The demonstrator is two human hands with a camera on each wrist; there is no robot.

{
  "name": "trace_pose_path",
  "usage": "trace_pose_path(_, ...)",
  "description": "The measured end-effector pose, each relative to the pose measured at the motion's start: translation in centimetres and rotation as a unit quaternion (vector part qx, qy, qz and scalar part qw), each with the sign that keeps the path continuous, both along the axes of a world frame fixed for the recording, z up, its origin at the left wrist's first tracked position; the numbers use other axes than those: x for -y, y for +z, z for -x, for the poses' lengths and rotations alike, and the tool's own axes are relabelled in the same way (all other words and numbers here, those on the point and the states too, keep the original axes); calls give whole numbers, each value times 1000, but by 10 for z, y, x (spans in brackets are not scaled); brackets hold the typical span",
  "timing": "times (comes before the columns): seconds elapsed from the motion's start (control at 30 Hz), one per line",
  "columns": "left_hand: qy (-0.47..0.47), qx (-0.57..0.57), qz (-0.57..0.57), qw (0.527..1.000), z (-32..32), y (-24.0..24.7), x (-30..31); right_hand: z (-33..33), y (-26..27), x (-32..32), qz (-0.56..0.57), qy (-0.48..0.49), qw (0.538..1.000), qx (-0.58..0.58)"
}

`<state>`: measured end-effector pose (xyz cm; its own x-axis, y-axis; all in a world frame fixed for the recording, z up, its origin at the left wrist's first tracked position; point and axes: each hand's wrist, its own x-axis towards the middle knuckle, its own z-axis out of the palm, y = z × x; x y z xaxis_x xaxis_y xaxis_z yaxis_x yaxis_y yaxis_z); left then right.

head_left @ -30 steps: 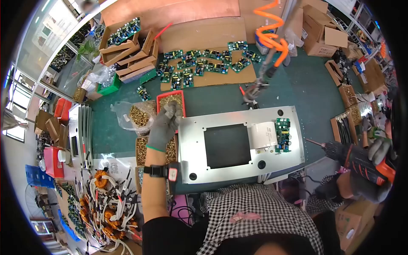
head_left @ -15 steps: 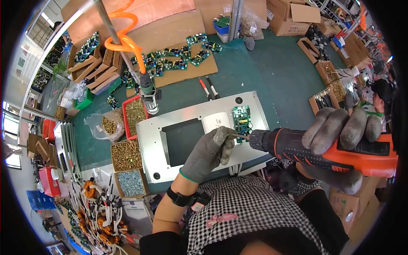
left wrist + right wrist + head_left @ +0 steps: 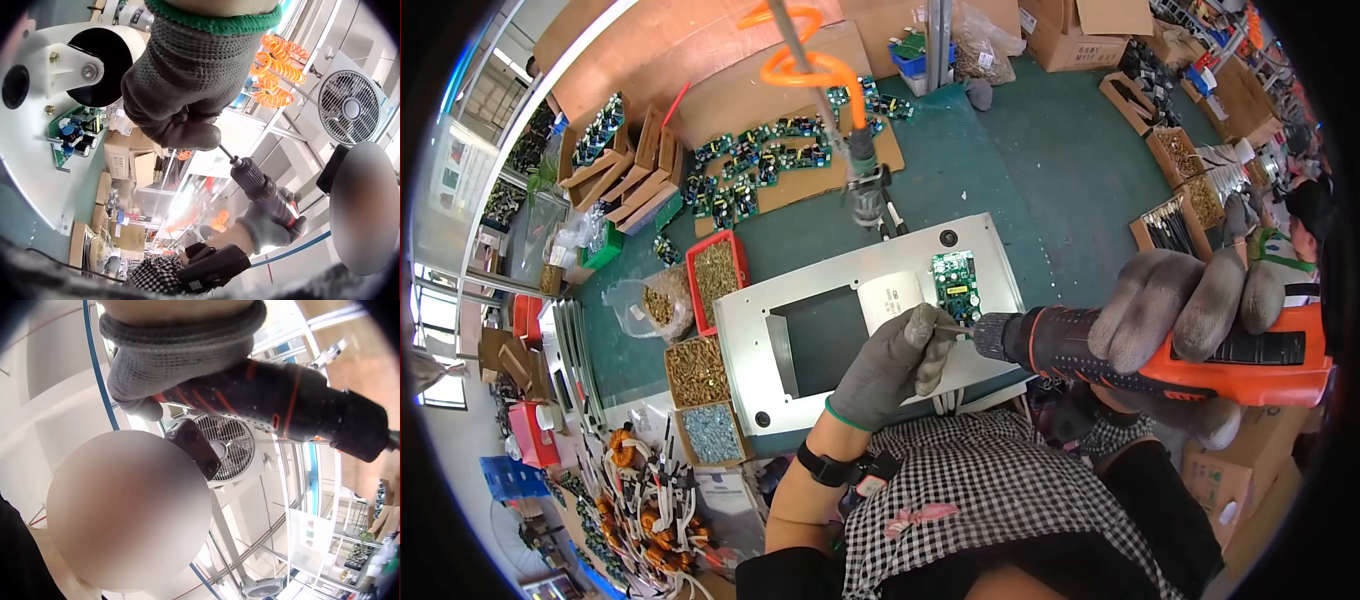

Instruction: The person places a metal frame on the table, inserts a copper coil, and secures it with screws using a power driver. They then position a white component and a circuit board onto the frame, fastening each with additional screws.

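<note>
In the head view my gloved left hand (image 3: 890, 365) is over the front of a silver metal panel (image 3: 745, 375), thumb and fingers pinched around the tip of a driver bit (image 3: 950, 329). Whatever else is between those fingertips is hidden. My gloved right hand (image 3: 1170, 310) grips a black and orange power drill (image 3: 1060, 342), held sideways and pointing left. The left wrist view shows the bit running from the drill's chuck (image 3: 249, 177) to the left fingertips. On the panel sit a white capacitor (image 3: 888, 298) and a green circuit board (image 3: 956, 280), beside a rectangular cutout.
Left of the panel are a red tray of small brass-coloured screws (image 3: 718, 280), a box of brass fasteners (image 3: 697, 370) and a box of silvery parts (image 3: 712, 433). An air driver (image 3: 866, 190) hangs from an orange coil behind it. Circuit boards (image 3: 740, 160) lie on cardboard.
My left hand has come from the red tray to the drill's bit. My right hand has brought the drill in from the right. Over the last half second both hands hold nearly still.
</note>
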<state>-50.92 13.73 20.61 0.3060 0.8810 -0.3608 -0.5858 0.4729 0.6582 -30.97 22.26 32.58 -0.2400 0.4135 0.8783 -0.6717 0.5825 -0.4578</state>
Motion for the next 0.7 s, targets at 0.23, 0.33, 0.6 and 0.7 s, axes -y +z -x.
trace_pose_path(0.23,-43,-37,1,998,5,-7,-4,-2,-8,-12,15,13,1000,-4)
trace_pose_path(0.33,-67,-60,6,996,8,-8,-7,0,-9,-15,31,3,999,-9)
trace_pose_path(0.6,38,19,2,999,36,16,-34,-28,-9,-39,14,-88,995,37)
trace_pose_path(0.7,-143,-351,-207,902,31,33,-53,-36,-15,-46,16,-107,993,43)
